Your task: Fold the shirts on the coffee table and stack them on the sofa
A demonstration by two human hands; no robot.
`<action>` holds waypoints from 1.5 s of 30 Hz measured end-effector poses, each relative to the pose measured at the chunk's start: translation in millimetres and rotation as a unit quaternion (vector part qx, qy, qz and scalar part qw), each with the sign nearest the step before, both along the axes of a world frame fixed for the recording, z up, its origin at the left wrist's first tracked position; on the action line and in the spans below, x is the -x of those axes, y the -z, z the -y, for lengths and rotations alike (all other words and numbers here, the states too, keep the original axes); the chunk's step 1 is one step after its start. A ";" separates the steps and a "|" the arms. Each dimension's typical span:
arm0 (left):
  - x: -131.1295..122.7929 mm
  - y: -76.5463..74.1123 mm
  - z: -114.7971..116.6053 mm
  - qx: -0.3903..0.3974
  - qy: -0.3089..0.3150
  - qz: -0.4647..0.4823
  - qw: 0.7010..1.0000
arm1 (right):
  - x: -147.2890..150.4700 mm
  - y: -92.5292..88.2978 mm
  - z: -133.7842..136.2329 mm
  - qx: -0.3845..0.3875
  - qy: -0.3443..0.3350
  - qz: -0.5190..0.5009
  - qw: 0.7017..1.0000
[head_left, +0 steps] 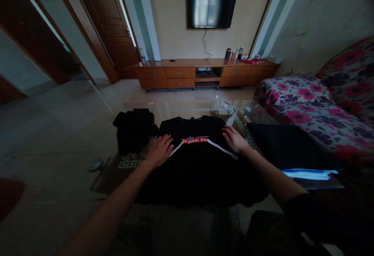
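Observation:
A black T-shirt [201,174] lies spread out on a glass table, its collar toward the far side. Across its chest runs a red print with white lettering, and a white stripe slants down from each end. My left hand [160,149] rests flat on the shirt's left side, fingers stretched out. On the opposite side, my right hand [234,138] lies on the fabric near the shoulder with its fingers extended. Neither hand grips the cloth. The shirt's lower edge hangs at the near side of the table.
Dark bundled clothing [136,129] sits at the table's left, and a folded dark cloth [289,143] at its right. The glass table [128,163] has a patterned border. Beyond it stand a flowered sofa [304,112], a low wooden cabinet [181,73] and a wall-mounted television [212,6].

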State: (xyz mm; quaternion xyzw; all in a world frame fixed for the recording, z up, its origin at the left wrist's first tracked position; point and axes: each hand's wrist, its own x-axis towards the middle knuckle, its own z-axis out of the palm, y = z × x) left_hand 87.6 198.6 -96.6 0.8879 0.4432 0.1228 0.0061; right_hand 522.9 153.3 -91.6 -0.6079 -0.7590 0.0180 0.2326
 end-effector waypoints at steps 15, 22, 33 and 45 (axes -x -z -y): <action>28.8 9.6 34.5 0.049 0.011 -0.050 0.998 | 14.0 30.6 55.0 0.114 0.047 0.092 0.988; 17.8 11.1 -15.5 0.055 0.013 -0.046 0.997 | 2.5 30.7 12.4 0.134 0.056 0.102 0.984; 9.6 18.4 -67.2 0.053 0.023 -0.042 0.997 | -6.8 35.9 -36.3 0.147 0.055 0.115 0.981; 14.8 -11.0 -3.0 -0.047 -0.056 0.039 0.997 | 7.9 15.2 2.9 -0.029 0.093 0.022 0.995</action>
